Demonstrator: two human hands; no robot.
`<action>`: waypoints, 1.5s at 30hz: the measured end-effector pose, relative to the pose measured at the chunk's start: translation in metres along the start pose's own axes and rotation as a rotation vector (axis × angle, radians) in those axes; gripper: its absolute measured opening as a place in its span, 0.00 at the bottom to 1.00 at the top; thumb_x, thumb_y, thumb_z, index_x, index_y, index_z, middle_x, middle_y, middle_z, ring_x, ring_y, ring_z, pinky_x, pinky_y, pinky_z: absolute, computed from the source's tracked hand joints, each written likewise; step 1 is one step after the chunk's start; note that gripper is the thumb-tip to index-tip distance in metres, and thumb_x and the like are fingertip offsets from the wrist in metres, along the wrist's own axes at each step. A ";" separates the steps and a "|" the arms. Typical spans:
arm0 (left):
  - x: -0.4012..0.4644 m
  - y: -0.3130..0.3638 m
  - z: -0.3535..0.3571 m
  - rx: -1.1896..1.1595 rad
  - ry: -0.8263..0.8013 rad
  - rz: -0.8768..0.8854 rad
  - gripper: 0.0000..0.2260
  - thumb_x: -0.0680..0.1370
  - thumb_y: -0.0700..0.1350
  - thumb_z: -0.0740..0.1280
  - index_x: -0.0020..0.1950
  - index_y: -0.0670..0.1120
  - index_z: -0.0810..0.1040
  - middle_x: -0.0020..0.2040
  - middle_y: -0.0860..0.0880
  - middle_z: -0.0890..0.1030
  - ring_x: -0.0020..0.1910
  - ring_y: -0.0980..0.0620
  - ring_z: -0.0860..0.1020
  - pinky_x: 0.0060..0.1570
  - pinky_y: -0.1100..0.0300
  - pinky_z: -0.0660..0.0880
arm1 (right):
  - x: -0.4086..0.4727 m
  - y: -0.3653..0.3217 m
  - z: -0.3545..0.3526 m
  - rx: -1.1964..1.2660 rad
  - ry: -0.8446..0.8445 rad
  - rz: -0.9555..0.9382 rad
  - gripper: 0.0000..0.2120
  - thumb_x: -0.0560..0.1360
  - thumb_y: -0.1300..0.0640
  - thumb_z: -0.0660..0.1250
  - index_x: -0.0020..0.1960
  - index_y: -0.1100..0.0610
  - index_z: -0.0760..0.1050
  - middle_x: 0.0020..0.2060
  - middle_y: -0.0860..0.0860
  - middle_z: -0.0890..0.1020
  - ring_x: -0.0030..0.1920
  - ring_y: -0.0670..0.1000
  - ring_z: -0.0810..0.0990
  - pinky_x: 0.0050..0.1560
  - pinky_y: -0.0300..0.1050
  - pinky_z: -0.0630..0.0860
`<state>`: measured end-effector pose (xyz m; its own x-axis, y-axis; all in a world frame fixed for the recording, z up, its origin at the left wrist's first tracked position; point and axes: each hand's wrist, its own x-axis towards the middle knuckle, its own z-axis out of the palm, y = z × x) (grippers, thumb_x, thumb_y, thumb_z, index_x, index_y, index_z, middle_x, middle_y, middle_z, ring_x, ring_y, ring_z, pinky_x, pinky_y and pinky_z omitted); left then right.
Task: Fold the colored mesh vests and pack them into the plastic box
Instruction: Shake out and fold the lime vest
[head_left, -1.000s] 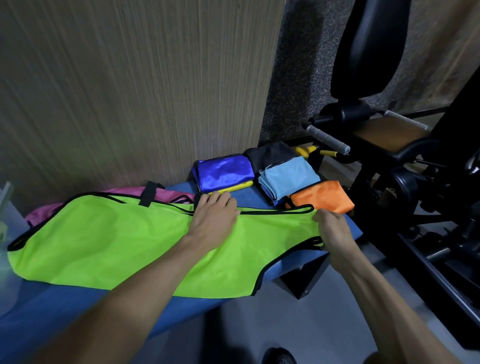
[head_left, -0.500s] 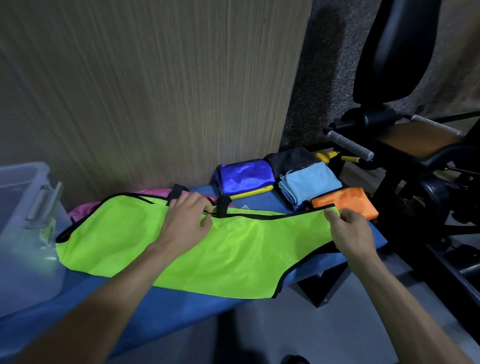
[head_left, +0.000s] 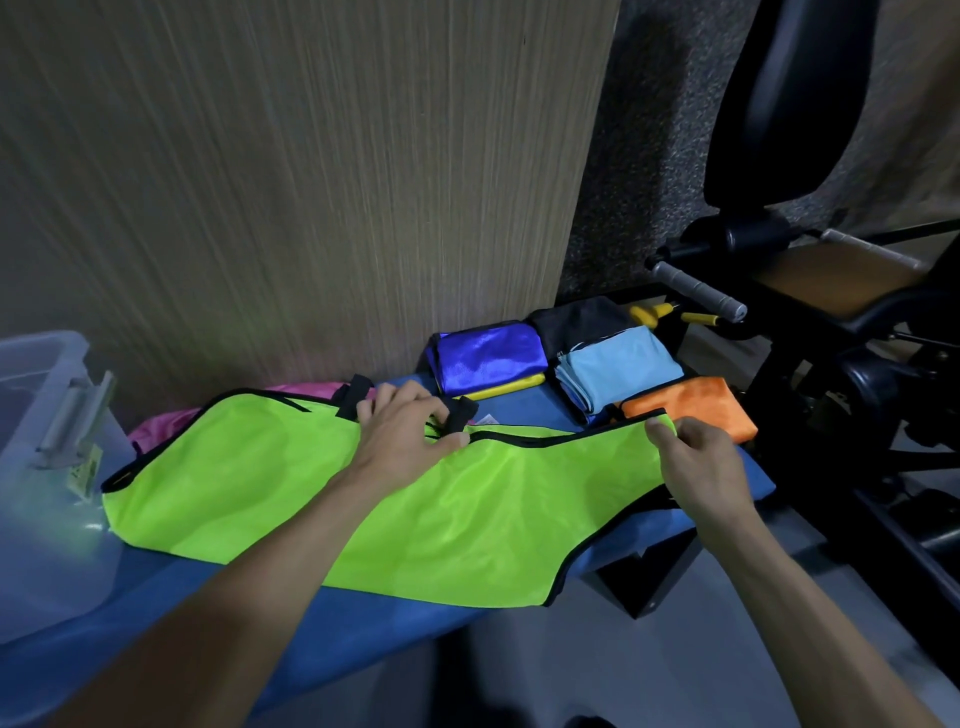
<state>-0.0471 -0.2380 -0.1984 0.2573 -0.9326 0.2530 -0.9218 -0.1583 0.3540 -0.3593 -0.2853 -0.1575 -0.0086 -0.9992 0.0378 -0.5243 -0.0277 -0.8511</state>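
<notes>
Blue bench top runs L to R w/ clear plastic box standing at its L end, and the lime green vest lies spread flat along the bench just beside the box, a pink vest peeking out behind it. At the far R end sit folded vests close together: royal blue, black, light blue, orange. Left hand rests on green vest's top edge, fingers curled pinching the black trim by a strap; right hand has thumb + fingers closed on the vest's R corner
</notes>
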 end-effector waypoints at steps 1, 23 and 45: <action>0.000 -0.002 0.000 -0.020 0.000 -0.008 0.13 0.72 0.66 0.72 0.45 0.59 0.77 0.53 0.59 0.71 0.58 0.53 0.64 0.52 0.54 0.56 | 0.001 0.000 0.000 0.003 -0.005 0.002 0.22 0.82 0.50 0.65 0.35 0.56 0.61 0.28 0.51 0.64 0.31 0.53 0.64 0.37 0.49 0.64; -0.005 -0.024 0.008 0.085 0.247 0.179 0.16 0.79 0.60 0.64 0.61 0.52 0.77 0.55 0.52 0.77 0.54 0.47 0.73 0.57 0.49 0.67 | 0.007 0.000 0.003 0.020 0.040 0.017 0.22 0.82 0.51 0.65 0.34 0.57 0.62 0.27 0.51 0.65 0.31 0.54 0.65 0.37 0.51 0.62; 0.025 -0.089 -0.048 -0.041 0.346 -0.017 0.04 0.82 0.48 0.67 0.50 0.49 0.74 0.40 0.53 0.78 0.38 0.47 0.77 0.43 0.51 0.71 | 0.003 -0.005 0.005 0.012 0.030 0.012 0.21 0.83 0.52 0.64 0.36 0.58 0.61 0.29 0.52 0.63 0.31 0.53 0.63 0.35 0.49 0.60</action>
<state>0.0552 -0.2313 -0.1810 0.3620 -0.7635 0.5348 -0.9060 -0.1531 0.3947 -0.3524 -0.2884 -0.1555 -0.0406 -0.9982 0.0432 -0.5138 -0.0162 -0.8577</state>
